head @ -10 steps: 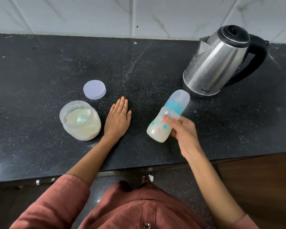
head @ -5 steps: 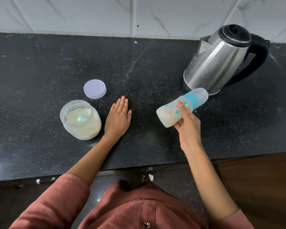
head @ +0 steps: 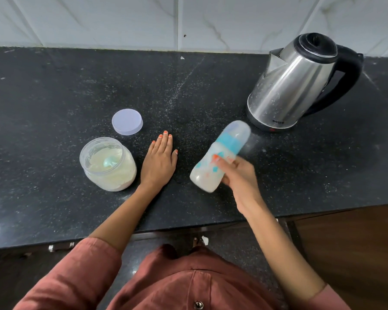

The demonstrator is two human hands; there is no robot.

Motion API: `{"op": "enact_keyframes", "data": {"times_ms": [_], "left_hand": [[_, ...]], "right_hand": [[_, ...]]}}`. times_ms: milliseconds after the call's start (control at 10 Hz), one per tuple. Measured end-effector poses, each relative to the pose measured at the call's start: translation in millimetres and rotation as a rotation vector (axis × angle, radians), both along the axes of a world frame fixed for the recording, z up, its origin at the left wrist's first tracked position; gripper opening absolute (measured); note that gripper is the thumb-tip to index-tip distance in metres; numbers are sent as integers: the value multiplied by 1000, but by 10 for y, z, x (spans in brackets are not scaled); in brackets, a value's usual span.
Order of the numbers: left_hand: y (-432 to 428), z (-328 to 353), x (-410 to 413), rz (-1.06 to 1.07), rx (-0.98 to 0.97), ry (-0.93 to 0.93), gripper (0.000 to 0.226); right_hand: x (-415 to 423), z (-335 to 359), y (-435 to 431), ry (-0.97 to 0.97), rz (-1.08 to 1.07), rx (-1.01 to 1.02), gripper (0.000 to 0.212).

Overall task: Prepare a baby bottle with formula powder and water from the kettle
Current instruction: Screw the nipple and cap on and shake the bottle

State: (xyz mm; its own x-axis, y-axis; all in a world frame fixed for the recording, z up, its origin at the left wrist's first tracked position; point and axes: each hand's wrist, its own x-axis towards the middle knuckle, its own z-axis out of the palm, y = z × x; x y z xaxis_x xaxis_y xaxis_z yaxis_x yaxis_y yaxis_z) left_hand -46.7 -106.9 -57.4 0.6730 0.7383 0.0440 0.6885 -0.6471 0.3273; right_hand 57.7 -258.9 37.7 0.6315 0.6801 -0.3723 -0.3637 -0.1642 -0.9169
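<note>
At the left, an open jar of formula powder (head: 109, 165) stands on the dark surface (head: 54, 90), its lid (head: 127, 121) just behind. Beside it the left hand (head: 159, 162) lies flat, fingers spread, holding nothing. The right hand (head: 240, 177) has its grip wrapped round the tilted, blurred baby bottle (head: 220, 156), capped and milky. The kettle (head: 298, 83) stands behind.

Capped baby bottle (head: 220, 156) of milky liquid tilted above counter, open formula jar (head: 108, 164) left, steel kettle (head: 293, 83) behind
</note>
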Motion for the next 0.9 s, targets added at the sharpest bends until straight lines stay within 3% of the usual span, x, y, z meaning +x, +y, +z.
{"op": "enact_keyframes", "data": {"times_ms": [100, 300, 400, 500, 600, 700, 800, 900], "left_hand": [[0, 2, 8, -2, -9, -7, 51], [-8, -18, 10, 0, -6, -6, 51], [3, -13, 4, 0, -4, -7, 51], [3, -7, 5, 1, -5, -8, 51], [3, -14, 6, 0, 0, -9, 51], [0, -17, 10, -1, 0, -3, 51], [11, -15, 10, -3, 2, 0, 51], [6, -11, 9, -3, 1, -1, 51]], "right_hand": [[-44, -16, -66, -96, 147, -63, 18], [102, -1, 32, 100, -216, 116, 16], [-19, -30, -26, -33, 50, -2, 18], [-10, -30, -65, -89, 125, -18, 19], [117, -1, -3, 53, -138, 99, 16], [100, -19, 23, 72, -183, 125, 17], [-41, -24, -50, -72, 88, -21, 17], [7, 17, -62, -75, 83, 8, 18]]}}
